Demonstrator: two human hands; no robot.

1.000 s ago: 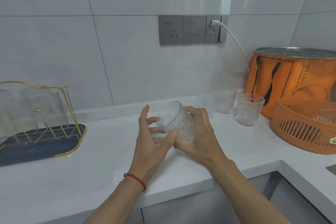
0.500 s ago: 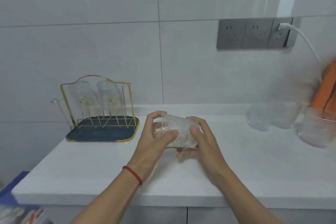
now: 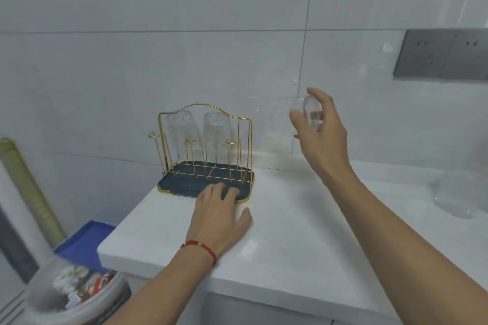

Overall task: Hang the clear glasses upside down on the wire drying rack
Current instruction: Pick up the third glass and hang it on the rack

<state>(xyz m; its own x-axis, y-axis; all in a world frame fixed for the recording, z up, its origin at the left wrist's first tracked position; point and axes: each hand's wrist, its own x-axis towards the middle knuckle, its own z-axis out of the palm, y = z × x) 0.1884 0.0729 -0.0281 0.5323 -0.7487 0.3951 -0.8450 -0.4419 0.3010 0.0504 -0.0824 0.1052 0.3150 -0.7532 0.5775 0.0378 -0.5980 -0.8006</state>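
We are mid-carry, judging by the counter (image 3: 303, 232): the rack (image 3: 206, 150), centre frame, already bears two upturned glasses. Our left hand (image 3: 219, 215) lies flat and empty, fingertips on its tray. Our right hand (image 3: 320, 129), centre right, clasps a glass (image 3: 293, 111) lying sideways, base in the fingers, mouth toward the rack. Next it needs upending over a free prong.

Two clear glasses (image 3: 182, 126) (image 3: 216, 126) hang on one wire rack (image 3: 206, 150); a third glass (image 3: 298, 113) sits in one of two hands (image 3: 320, 129) (image 3: 219, 215).

Two glasses (image 3: 198, 130) hang on the rack (image 3: 206, 150), left of the held glass (image 3: 303, 113).
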